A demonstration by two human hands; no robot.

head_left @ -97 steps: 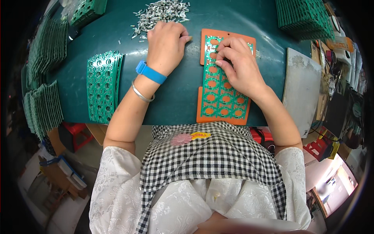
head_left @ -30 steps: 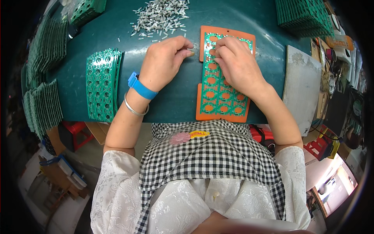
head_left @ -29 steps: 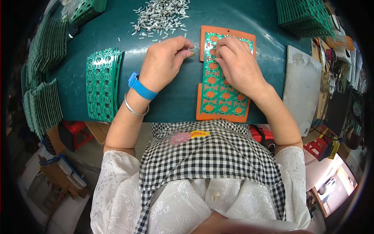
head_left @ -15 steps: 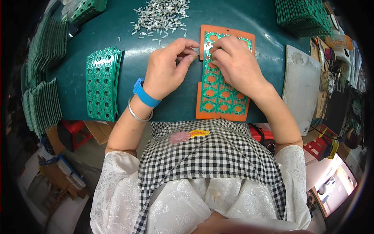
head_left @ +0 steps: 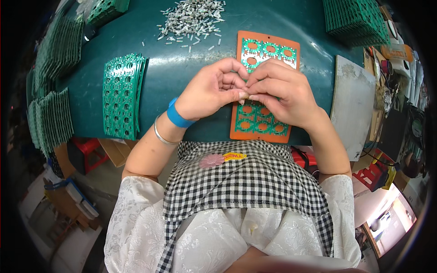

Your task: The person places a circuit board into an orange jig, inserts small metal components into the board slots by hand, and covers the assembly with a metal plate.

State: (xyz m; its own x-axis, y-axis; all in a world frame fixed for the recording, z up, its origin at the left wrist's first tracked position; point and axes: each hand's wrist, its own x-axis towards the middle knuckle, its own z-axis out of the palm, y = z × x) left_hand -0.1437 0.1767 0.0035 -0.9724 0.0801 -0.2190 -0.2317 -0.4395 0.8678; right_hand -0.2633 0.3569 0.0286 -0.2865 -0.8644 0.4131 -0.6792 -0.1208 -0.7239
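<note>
My left hand and my right hand meet fingertip to fingertip above a green circuit board panel. Both are pinched closed around something tiny between the thumbs and forefingers, too small and covered to name. The panel has rows of round cutouts and lies on an orange backing plate; my hands hide its middle rows. Beyond my left hand is a heap of small clear and white strip-like pieces, a few scattered along its near edge.
A stack of green circuit panels lies to the left on the dark green table. More panels stand in racks at the far left and far right. A grey board lies at the right edge, beside assorted clutter.
My right hand has drawn back from the panel's upper rows toward me. My left hand has moved right and nearer, and the fingertips of both hands now touch.
</note>
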